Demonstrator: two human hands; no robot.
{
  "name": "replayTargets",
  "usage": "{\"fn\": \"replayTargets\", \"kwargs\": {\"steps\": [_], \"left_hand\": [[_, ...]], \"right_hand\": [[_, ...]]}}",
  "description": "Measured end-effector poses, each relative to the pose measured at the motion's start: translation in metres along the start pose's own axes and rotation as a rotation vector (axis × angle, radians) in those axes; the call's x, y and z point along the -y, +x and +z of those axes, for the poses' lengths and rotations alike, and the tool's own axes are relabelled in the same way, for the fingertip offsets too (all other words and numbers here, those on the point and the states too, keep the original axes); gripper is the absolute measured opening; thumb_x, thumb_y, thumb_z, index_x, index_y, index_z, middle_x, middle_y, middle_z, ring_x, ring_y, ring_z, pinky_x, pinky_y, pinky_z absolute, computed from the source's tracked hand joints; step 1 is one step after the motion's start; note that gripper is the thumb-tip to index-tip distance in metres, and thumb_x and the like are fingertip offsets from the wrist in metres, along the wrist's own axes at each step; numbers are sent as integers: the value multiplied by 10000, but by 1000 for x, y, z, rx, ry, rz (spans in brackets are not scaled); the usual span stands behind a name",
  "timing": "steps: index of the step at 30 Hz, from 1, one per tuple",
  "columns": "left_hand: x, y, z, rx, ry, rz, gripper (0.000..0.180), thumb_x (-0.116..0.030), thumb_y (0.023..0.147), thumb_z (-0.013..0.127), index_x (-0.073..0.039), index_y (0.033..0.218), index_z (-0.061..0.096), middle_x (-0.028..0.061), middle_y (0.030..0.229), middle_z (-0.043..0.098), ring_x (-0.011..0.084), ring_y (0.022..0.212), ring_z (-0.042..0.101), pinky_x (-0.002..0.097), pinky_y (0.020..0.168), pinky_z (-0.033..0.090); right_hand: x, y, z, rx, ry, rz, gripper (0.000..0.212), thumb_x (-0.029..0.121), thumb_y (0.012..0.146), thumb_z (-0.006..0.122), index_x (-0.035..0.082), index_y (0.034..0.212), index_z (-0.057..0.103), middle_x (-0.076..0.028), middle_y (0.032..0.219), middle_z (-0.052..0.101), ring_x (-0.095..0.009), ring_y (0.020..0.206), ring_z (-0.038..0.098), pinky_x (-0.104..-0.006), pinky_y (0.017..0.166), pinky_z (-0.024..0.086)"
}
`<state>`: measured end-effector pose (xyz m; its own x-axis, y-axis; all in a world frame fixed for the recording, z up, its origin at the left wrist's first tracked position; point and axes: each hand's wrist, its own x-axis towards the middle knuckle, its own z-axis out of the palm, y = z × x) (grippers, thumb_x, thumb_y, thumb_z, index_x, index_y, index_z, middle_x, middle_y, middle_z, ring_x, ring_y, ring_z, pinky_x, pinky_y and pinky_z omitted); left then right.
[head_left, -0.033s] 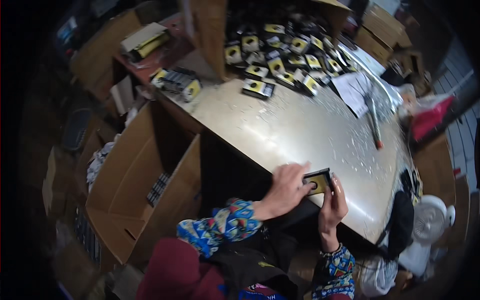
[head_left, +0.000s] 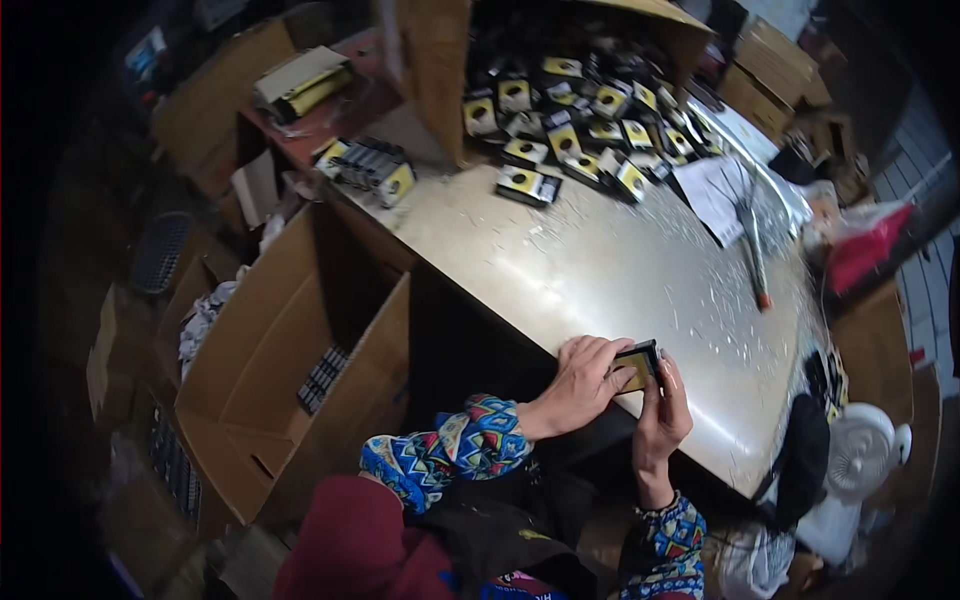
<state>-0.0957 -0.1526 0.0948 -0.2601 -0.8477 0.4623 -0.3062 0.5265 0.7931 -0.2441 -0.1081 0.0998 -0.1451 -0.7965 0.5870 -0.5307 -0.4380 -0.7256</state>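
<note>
Over the near edge of the table, a small flat black box with a yellow face (head_left: 632, 374) is held between my two hands. My left hand (head_left: 578, 388) grips its left side, with the thumb across the yellow face and the fingers behind. My right hand (head_left: 664, 408) pinches its right side between thumb and fingers. Part of the box is hidden by my fingers. Similar black-and-yellow boxes (head_left: 528, 186) lie in a heap across the far side of the table.
A large carton (head_left: 436, 90) lies on its side around the heap. A row of boxes (head_left: 372, 172) stands at the table's left corner. An open carton (head_left: 385, 345) sits at lower left with packs inside. To the right are a paper sheet (head_left: 712, 195), a stick-like tool (head_left: 755, 262) and a white fan (head_left: 858, 450).
My left fingers have settled against the box; they were blurred and partly raised before. The whole scene has shifted slightly down and right in the picture.
</note>
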Motion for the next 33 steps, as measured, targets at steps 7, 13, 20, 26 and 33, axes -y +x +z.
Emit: {"fn": "replayTargets", "kwargs": {"steps": [7,13,20,26,33], "left_hand": [[84,52,-176,-256,914,-119,336,-198,819,640,-68,1126,601,160,939,578,352,918,531,492,818,402],[135,127,-189,178,923,81,683,-180,769,702,-29,1369,412,161,1392,423,341,1285,375,462,1054,316],[135,186,-161,503,904,-129,604,-310,798,707,-42,1290,481,175,1230,468,345,1187,425,460,989,386],[133,153,-139,400,830,16,474,-275,861,636,-28,1237,490,205,1056,557,377,1047,523,454,933,413],[44,67,-132,91,-761,-739,296,-189,989,502,-27,1236,491,77,1068,618,170,1000,628,324,830,543]], "right_hand": [[-55,32,-42,351,-644,-93,359,69,952,534,3,1304,546,-224,1387,482,-387,1323,413,-454,1097,335],[-162,121,-72,286,-992,254,435,302,970,478,64,1334,508,-209,1401,438,-403,1283,401,-495,1057,340],[-114,98,-39,534,-830,207,523,458,1000,390,204,1457,399,-183,1536,279,-407,1429,202,-543,1152,158],[-85,76,-32,509,-716,-52,470,301,998,489,133,1432,427,-201,1536,261,-407,1427,209,-552,1146,183],[-91,74,-51,344,-251,133,404,172,973,533,35,1353,506,-217,1425,453,-355,1363,390,-408,1146,281]]}}
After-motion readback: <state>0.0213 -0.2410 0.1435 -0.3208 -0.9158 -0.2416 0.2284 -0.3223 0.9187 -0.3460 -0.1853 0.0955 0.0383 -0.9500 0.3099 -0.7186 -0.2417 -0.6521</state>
